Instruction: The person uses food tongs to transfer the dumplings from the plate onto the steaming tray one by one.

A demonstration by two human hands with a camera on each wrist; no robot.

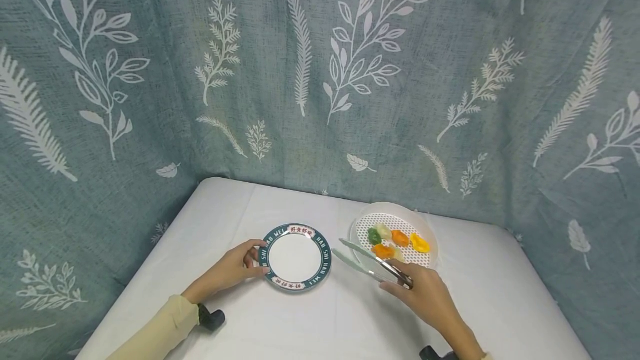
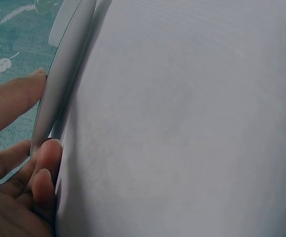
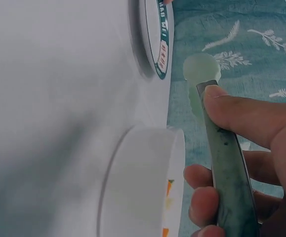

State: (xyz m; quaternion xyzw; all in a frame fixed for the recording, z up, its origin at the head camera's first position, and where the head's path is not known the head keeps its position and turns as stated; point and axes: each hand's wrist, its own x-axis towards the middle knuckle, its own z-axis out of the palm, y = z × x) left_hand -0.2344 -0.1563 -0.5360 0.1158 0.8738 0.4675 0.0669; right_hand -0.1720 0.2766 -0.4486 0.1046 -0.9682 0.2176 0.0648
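At the left rim of a round plate [image 1: 295, 258] with a dark green lettered border, my left hand [image 1: 232, 264] holds the edge. In the left wrist view, fingers curl at the underside of the plate [image 2: 66, 74]. My right hand [image 1: 427, 293] grips tongs [image 1: 395, 272], whose pale green tips stand apart between plate and container, with nothing between them. Close behind that hand is a round white container [image 1: 433, 240] with a perforated base. In it lie small pepper-like pieces: green [image 1: 374, 236], pale [image 1: 383, 231], orange [image 1: 400, 238] and yellow [image 1: 419, 243].
A white cloth covers the table [image 1: 290, 326]. Blue-green curtains [image 1: 280, 143] with white leaf prints hang around its back and sides. Dark wrist devices, one by the left sleeve [image 1: 211, 319], sit below each hand.
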